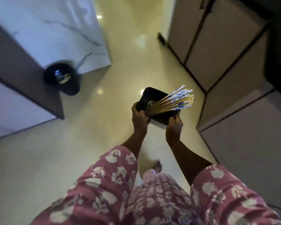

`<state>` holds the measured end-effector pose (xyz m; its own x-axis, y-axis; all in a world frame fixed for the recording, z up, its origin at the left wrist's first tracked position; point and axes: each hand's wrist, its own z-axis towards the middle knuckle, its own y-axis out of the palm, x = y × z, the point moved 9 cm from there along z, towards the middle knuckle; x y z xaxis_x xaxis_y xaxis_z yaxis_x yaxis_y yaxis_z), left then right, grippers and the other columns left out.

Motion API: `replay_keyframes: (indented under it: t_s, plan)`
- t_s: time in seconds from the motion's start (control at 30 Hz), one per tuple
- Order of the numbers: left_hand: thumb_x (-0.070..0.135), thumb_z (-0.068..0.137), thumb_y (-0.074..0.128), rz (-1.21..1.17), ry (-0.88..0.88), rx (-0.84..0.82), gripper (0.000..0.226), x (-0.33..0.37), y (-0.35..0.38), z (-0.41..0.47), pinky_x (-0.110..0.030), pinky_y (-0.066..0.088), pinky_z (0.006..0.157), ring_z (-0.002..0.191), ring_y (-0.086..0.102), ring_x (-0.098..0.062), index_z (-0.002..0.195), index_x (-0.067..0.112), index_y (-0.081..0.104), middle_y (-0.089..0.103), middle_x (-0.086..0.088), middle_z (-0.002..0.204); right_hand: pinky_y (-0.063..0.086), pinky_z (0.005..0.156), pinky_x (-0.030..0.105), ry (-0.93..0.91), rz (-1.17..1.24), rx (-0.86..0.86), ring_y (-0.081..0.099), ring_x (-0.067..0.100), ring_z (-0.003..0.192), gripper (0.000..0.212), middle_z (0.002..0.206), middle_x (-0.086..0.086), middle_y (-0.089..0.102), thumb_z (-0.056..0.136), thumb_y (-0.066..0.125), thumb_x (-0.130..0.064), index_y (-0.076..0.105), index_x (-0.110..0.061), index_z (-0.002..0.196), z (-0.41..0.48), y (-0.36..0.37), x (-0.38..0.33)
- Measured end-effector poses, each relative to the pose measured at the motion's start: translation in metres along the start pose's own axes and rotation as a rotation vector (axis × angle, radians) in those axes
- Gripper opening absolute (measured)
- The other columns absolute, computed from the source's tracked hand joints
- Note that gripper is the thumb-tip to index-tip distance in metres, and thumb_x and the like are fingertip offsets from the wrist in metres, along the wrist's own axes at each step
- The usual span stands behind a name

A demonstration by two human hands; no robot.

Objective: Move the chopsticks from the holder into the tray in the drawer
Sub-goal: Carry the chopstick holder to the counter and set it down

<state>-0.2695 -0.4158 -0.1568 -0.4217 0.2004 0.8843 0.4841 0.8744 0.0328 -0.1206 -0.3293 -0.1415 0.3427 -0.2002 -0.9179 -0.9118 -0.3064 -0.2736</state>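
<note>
Person is holding a black chopstick holder (150,96) out in front, above the glossy cream floor (117,46), with both hands on it. Chopsticks (170,102) are sitting in the holder, fanned out. Their long axis is running lower left to upper right in the head view. Plain wooden ends are bunching at lower left, right by the left hand. Blue-and-white patterned ends are pointing upper right toward the cabinet doors (217,65) and sticking out past the holder's rim. Left hand (139,117) is gripping the holder's left side, fingers curled round its edge, with the chopstick bundle just right of it. Right hand (174,125) is gripping the holder's near right corner, below the patterned ends. White base (159,125) is showing under the holder between the hands. Black bin (63,78) is standing at left against a marble-look panel (55,26), well apart. Bare foot (157,166) is on the floor.
</note>
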Motion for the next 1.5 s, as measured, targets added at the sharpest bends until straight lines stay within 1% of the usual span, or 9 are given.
replay_keyframes:
  t_s: [0.13, 0.4, 0.5, 0.63, 0.8, 0.97, 1.13, 1.33, 1.5]
  plan:
    - [0.006, 0.091, 0.035, -0.092, -0.041, 0.212, 0.043, -0.042, -0.134, -0.044, -0.054, 0.053, 0.088, 0.099, 0.056, -0.030, 0.131, 0.019, 0.041, 0.054, -0.011, 0.121, 0.042, 0.071, 0.036, -0.046, -0.101, -0.191, 0.050, 0.026, 0.082, 0.064, 0.090, 0.013, 0.056, 0.073, 0.030, -0.022, 0.045, 0.001, 0.131, -0.084, 0.073, 0.018]
    - [0.002, 0.088, 0.035, -0.390, -0.071, 0.648, 0.046, -0.118, -0.371, -0.177, -0.051, 0.053, 0.089, 0.103, 0.056, -0.033, 0.131, 0.018, 0.039, 0.055, -0.012, 0.116, 0.049, 0.092, 0.055, -0.136, -0.268, -0.668, 0.056, 0.042, 0.108, 0.066, 0.120, 0.028, 0.060, 0.073, 0.030, -0.022, 0.044, -0.002, 0.135, -0.293, 0.202, 0.051]
    - [0.001, 0.089, 0.034, -0.597, -0.050, 0.806, 0.045, -0.144, -0.444, -0.229, -0.035, 0.054, 0.071, 0.081, 0.056, -0.016, 0.130, 0.018, 0.039, 0.056, -0.002, 0.095, 0.052, 0.084, 0.042, -0.207, -0.309, -0.832, 0.059, 0.033, 0.097, 0.059, 0.115, 0.027, 0.063, 0.076, 0.031, -0.022, 0.050, -0.001, 0.127, -0.373, 0.244, 0.060]
    - [0.005, 0.089, 0.033, -0.672, -0.045, 1.031, 0.042, -0.170, -0.529, -0.298, -0.036, 0.050, 0.068, 0.072, 0.054, -0.015, 0.126, 0.022, 0.043, 0.056, -0.001, 0.087, 0.041, 0.073, 0.029, -0.289, -0.365, -1.042, 0.050, 0.021, 0.086, 0.052, 0.105, 0.019, 0.063, 0.082, 0.030, -0.026, 0.050, -0.003, 0.124, -0.472, 0.296, 0.073]
    - [0.006, 0.089, 0.031, -0.720, -0.068, 1.282, 0.040, -0.198, -0.626, -0.373, -0.054, 0.050, 0.092, 0.099, 0.057, -0.036, 0.127, 0.017, 0.039, 0.057, -0.019, 0.114, 0.044, 0.044, 0.008, -0.351, -0.427, -1.272, 0.059, 0.005, 0.060, 0.030, 0.093, 0.014, 0.061, 0.093, 0.033, -0.020, 0.056, -0.008, 0.109, -0.593, 0.367, 0.090]
    - [0.005, 0.088, 0.032, -0.800, -0.040, 1.473, 0.038, -0.204, -0.737, -0.427, -0.059, 0.049, 0.090, 0.107, 0.056, -0.043, 0.124, 0.016, 0.038, 0.057, -0.022, 0.117, 0.051, 0.074, 0.042, -0.512, -0.471, -1.453, 0.060, 0.041, 0.095, 0.038, 0.109, 0.026, 0.065, 0.091, 0.030, -0.017, 0.051, -0.004, 0.120, -0.723, 0.442, 0.092]
    - [0.005, 0.088, 0.034, -0.844, 0.094, 1.647, 0.026, -0.174, -0.850, -0.488, -0.059, 0.051, 0.087, 0.091, 0.058, -0.034, 0.111, 0.016, 0.041, 0.059, -0.022, 0.107, 0.039, 0.071, 0.031, -0.576, -0.351, -1.559, 0.055, 0.028, 0.082, 0.058, 0.094, 0.021, 0.064, 0.076, 0.029, -0.021, 0.056, -0.007, 0.125, -0.857, 0.511, 0.057]
    - [0.018, 0.099, 0.034, -0.861, 0.311, 1.743, 0.027, -0.122, -0.980, -0.564, -0.048, 0.055, 0.081, 0.090, 0.064, -0.027, 0.125, 0.018, 0.042, 0.062, -0.009, 0.099, 0.031, 0.059, 0.032, -0.594, -0.154, -1.607, 0.038, 0.018, 0.061, 0.052, 0.067, 0.006, 0.045, 0.079, 0.036, -0.013, 0.059, -0.002, 0.125, -1.017, 0.573, -0.001]
    - [0.032, 0.100, 0.032, -0.752, 0.363, 1.784, 0.025, -0.092, -1.092, -0.630, -0.053, 0.054, 0.086, 0.099, 0.063, -0.031, 0.120, 0.024, 0.044, 0.061, -0.006, 0.103, 0.036, 0.068, 0.039, -0.637, -0.134, -1.630, 0.042, 0.025, 0.077, 0.066, 0.083, 0.017, 0.054, 0.070, 0.030, -0.025, 0.058, -0.007, 0.127, -1.143, 0.625, -0.035]
